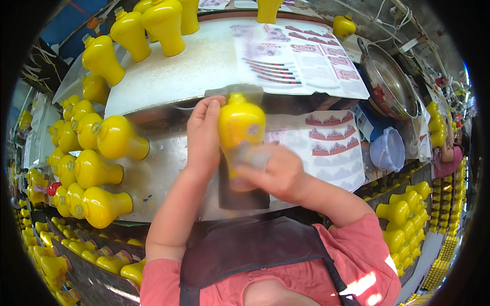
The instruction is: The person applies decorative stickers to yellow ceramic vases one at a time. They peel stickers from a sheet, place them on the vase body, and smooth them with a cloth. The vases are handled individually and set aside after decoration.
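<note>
A glossy yellow vase-shaped bottle [240, 120] lies in front of me on a dark cradle or pad [245, 202], its narrow neck pointing away. Faint purplish print shows on its face. My left hand [205, 130] steadies the bottle along its left side, fingers up by the shoulder. Over the bottle's lower half, my right hand [280, 171] grips a small flat greyish scraper-like piece [253, 157] and presses it to the surface. Motion blurs that hand and its piece, so the piece's exact kind is unclear. Printed decal sheets [332, 132] lie to the right of the bottle.
More yellow bottles [118, 137] lie and stand along the left; others [166, 25] stand at the back. A raised board [194, 61] carries more decal sheets [301, 51]. On the right are a wide metal basin [390, 76] and a pale blue bucket [388, 149]. Bottle racks [403, 224] flank me.
</note>
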